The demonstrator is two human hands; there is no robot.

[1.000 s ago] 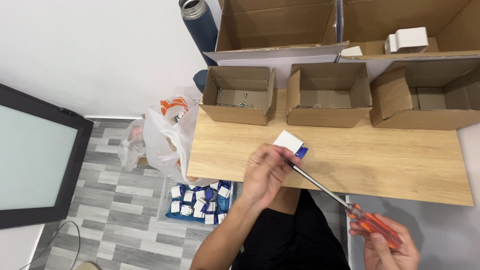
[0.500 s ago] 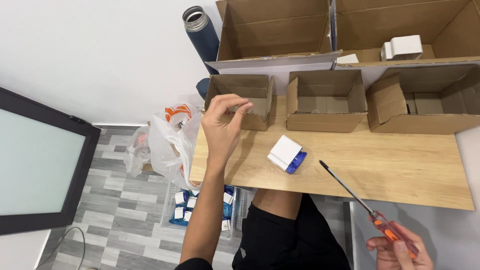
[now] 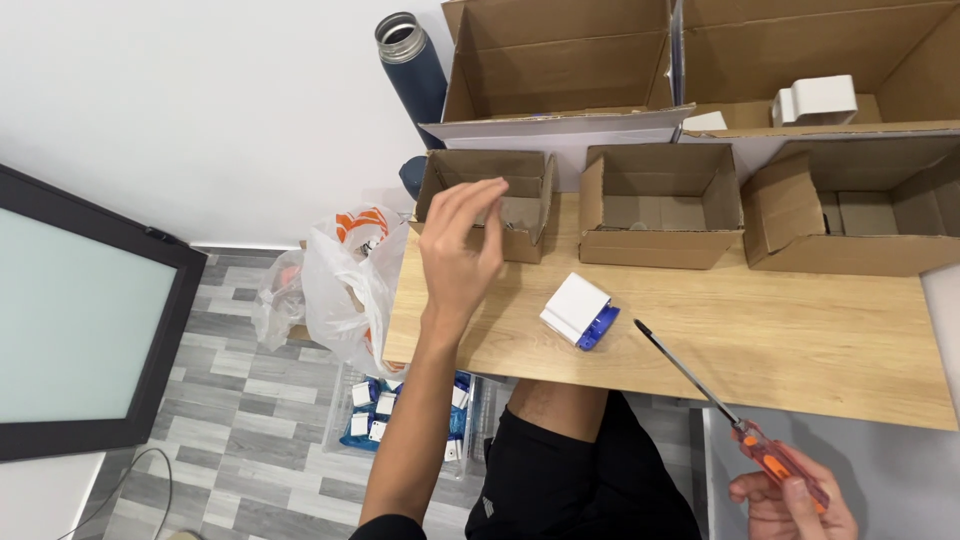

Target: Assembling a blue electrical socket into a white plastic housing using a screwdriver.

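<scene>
Since a moment ago our left hand (image 3: 460, 250) has lifted off the white and blue part (image 3: 580, 310) and now hovers, fingers loosely open and empty, at the leftmost small cardboard box (image 3: 487, 205). That part lies alone on the tabletop (image 3: 800, 330), just left of the screwdriver's tip. Our right hand (image 3: 790, 500) keeps a closed grip on the orange-handled screwdriver (image 3: 730, 415).
</scene>
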